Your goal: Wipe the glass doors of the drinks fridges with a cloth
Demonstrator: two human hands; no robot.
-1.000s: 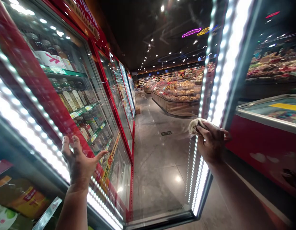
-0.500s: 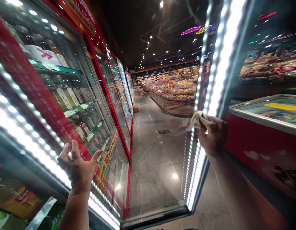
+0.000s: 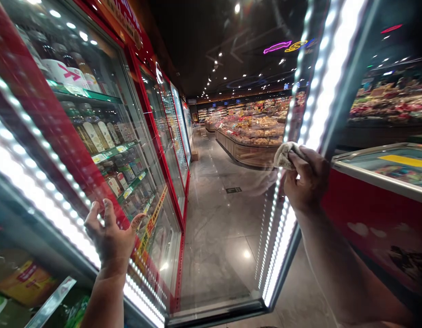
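Right hand [image 3: 305, 180], grip pinching cloth [image 3: 285, 156], cloth at glass door [image 3: 221, 313] by right light strip [image 3: 282, 250], left hand [image 3: 111, 232], grip spread by left strip [image 3: 53, 216], touching or not, hard to tell

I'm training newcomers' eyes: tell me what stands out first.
Glaring white light strips slant down both sides. By the right strip, the right hand grips a pale cloth; the left hand is spread open near the other. Red-framed coolers line the left.
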